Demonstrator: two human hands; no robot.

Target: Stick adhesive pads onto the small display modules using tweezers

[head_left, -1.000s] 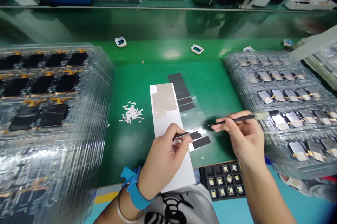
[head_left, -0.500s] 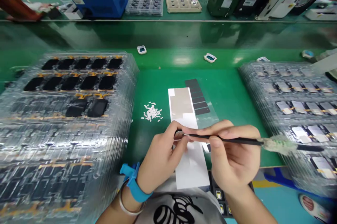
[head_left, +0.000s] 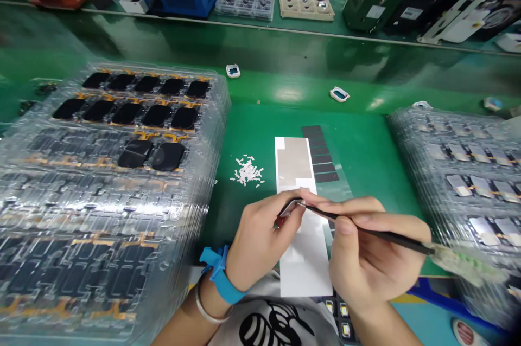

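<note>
My left hand (head_left: 260, 240) pinches a small thin dark piece with a shiny edge (head_left: 290, 207) between its fingertips. My right hand (head_left: 368, 254) grips slim black tweezers (head_left: 391, 238) with a frayed, greenish wrapped end, and their tip meets that piece. Both hands hang over a long white backing sheet (head_left: 305, 264) carrying a beige film patch (head_left: 293, 161). Beside it, several dark rectangular strips (head_left: 323, 164) lie in a row on transparent film. My hands hide part of the sheet and strips.
Stacked plastic trays of black parts (head_left: 122, 145) stand left; trays of silver parts with tags (head_left: 459, 183) stand right. White scraps (head_left: 247, 171) lie on the green mat (head_left: 366, 156). A black tray of small parts (head_left: 340, 313) sits below the sheet.
My right hand has moved left from beside the dark strips to my left hand, bringing the tweezers tip to the piece. The whole view has shifted as my head turned.
</note>
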